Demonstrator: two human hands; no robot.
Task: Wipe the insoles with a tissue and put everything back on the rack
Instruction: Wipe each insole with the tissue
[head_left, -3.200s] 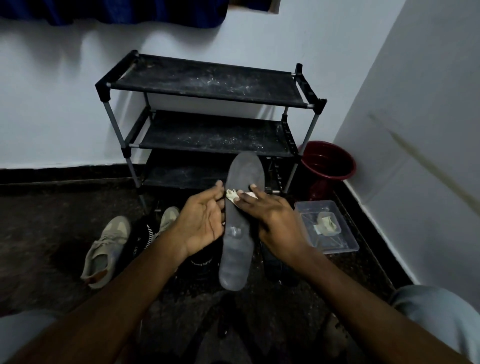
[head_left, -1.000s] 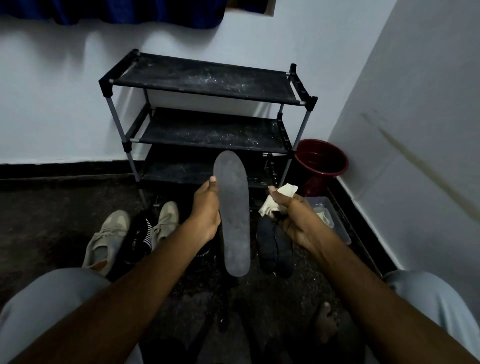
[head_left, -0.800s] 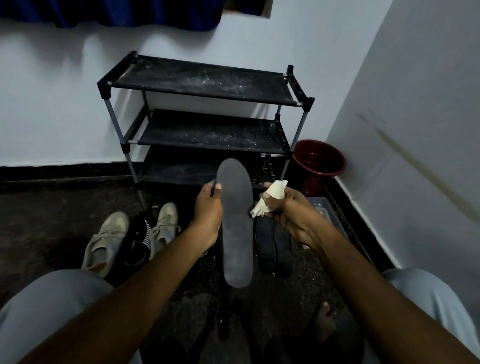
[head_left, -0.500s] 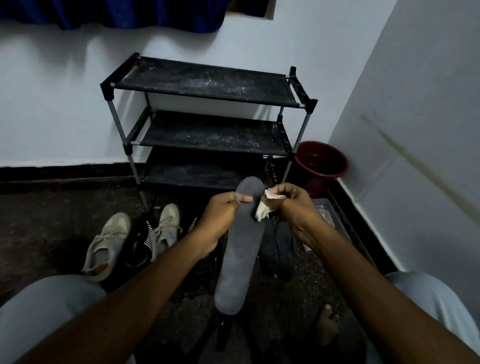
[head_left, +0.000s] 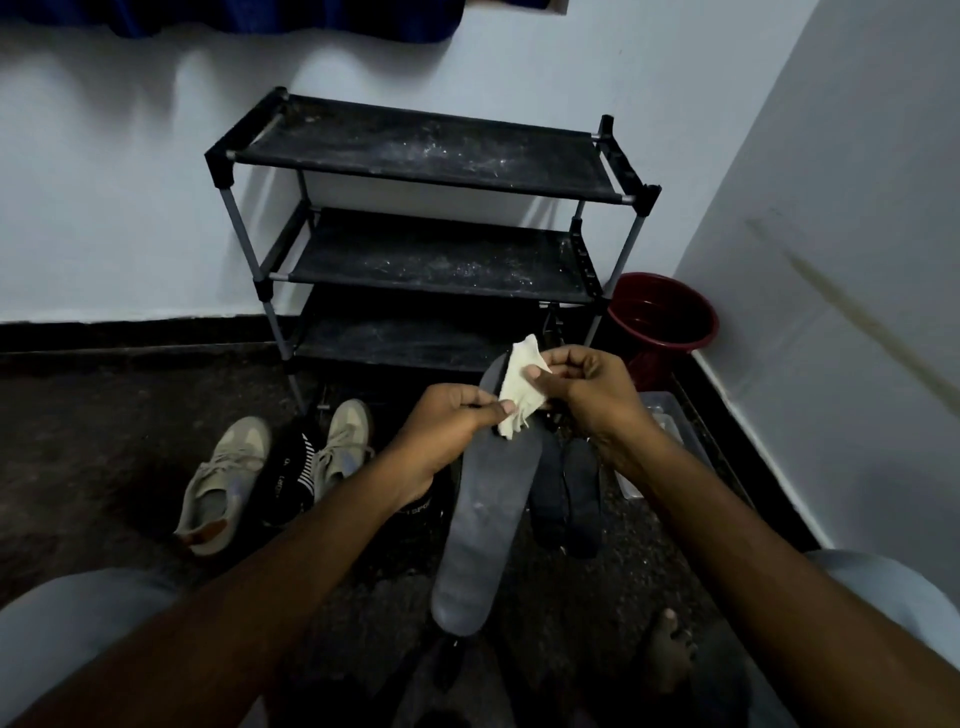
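White walls (head_left: 104, 208), dark speckled floor (head_left: 104, 441), perhaps blue curtain (head_left: 260, 15) above; dim.

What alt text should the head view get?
A person's left hand grips a grey insole near its top while the right hand pinches a crumpled tissue over it. Behind stand a dusty black three-shelf rack, beige sneakers floor-left, and a dark red bucket right.
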